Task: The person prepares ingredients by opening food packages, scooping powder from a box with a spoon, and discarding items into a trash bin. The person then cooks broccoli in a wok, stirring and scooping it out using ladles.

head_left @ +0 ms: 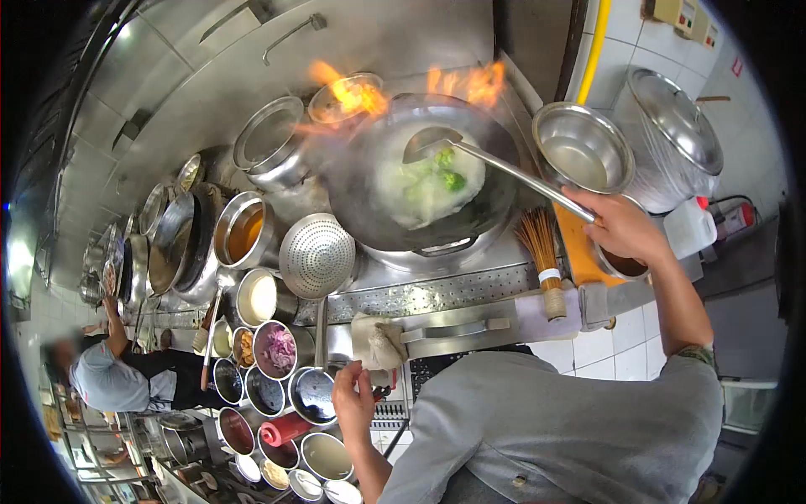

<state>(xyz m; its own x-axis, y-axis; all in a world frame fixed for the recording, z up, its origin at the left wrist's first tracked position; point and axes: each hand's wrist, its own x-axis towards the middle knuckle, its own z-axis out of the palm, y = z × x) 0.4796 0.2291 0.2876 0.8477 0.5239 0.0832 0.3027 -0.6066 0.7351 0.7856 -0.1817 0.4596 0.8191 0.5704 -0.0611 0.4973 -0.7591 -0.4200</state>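
My right hand point(625, 225) is closed around the end of a long-handled wok ladle point(525, 176). The ladle's bowl is tilted over a large black wok point(357, 197), at the far side of its steaming, whitish liquid point(420, 206). Bright green broccoli point(453, 181) sits in that liquid, just below the ladle. My left hand point(353, 401) hangs low beside the seasoning pots, fingers loosely bent and apart, with nothing visible in it. Close by are a folded cloth point(379, 343) and the handle of a perforated skimmer point(317, 256), which rests over the counter.
Flames point(357, 94) rise behind the wok. A bamboo brush point(546, 260) and a steel bowl point(583, 149) are at the right. Left of the wok stand a pot of brown liquid point(243, 233), chopped red onion point(277, 349) and a red bottle point(284, 429). Another person point(117, 374) works far left.
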